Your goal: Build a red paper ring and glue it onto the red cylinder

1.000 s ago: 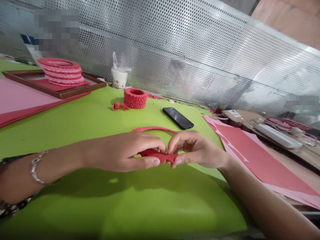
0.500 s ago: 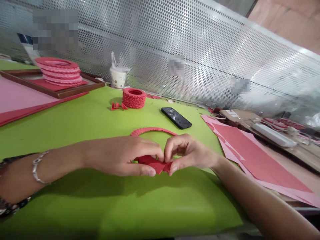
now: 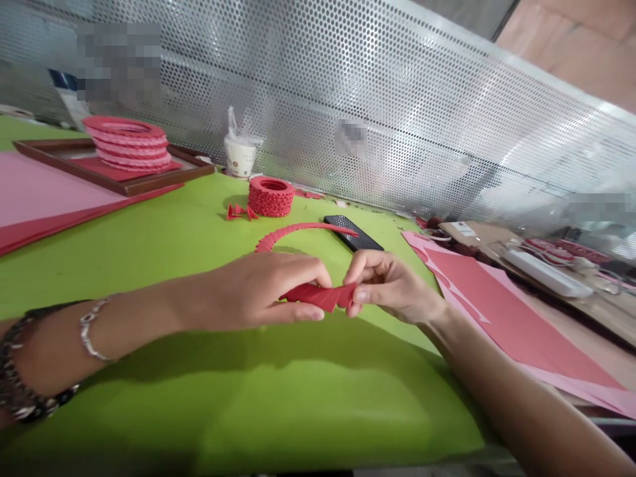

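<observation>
A curved strip of overlapping folded red paper (image 3: 293, 230) arcs up from behind my left hand (image 3: 271, 286), its thin free end over a black phone (image 3: 365, 238). The near part of the strip lies between my left thumb and fingers, which hold it from the left. Just to the right, my right hand (image 3: 382, 285) pinches the red paper's end between thumb and fingertips. Both hands are a little above the green table (image 3: 298, 411). Part of the strip is hidden by my left hand.
Behind are a red paper ring stack (image 3: 271, 199), small folded red pieces (image 3: 242, 212) and a white cup (image 3: 241, 158). A wooden tray (image 3: 124, 189) with pink and red rings stands back left. Red and pink sheets (image 3: 517, 318) and a white power strip (image 3: 546, 273) lie right.
Both hands have risen slightly with the red strip, and the right has shifted a little to the right. The strip's free end now shows over the phone.
</observation>
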Demonstrator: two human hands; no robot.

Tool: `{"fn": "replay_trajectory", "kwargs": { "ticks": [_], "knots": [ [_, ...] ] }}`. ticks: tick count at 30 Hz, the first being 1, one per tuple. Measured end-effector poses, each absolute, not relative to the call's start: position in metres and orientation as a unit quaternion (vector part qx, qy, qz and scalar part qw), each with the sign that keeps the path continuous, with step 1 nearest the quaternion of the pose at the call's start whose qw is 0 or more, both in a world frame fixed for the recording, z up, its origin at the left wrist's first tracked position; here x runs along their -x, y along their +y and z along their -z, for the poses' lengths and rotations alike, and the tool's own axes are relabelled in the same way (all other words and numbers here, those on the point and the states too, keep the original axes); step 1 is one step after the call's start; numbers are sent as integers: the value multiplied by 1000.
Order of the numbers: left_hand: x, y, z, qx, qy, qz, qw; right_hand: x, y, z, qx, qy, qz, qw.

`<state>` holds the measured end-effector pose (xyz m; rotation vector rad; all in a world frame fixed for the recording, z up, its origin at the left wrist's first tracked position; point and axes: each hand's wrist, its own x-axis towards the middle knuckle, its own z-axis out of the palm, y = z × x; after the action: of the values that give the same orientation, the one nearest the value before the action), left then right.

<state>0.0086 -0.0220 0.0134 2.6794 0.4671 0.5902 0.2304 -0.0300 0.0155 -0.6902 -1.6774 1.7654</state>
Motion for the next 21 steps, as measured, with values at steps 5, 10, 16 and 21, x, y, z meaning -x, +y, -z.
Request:
{"fn": "replay_trajectory", "kwargs": {
  "ticks": [5, 10, 16, 21],
  "knots": [
    [-11, -22, -11, -956, 149, -223, 122, -231, -28, -12, 224, -629, -680, 302],
    [-11, -22, -12, -959, 143, -214, 117, -230, -29, -11, 207, -638, -680, 295],
    [-10, -22, -11, -962, 131, -206, 123, -228, -31, -11, 209, -635, -689, 281],
    [-10, -22, -10, -960, 140, -197, 139, -228, -30, -9, 206, -639, -685, 282]
  ]
}}
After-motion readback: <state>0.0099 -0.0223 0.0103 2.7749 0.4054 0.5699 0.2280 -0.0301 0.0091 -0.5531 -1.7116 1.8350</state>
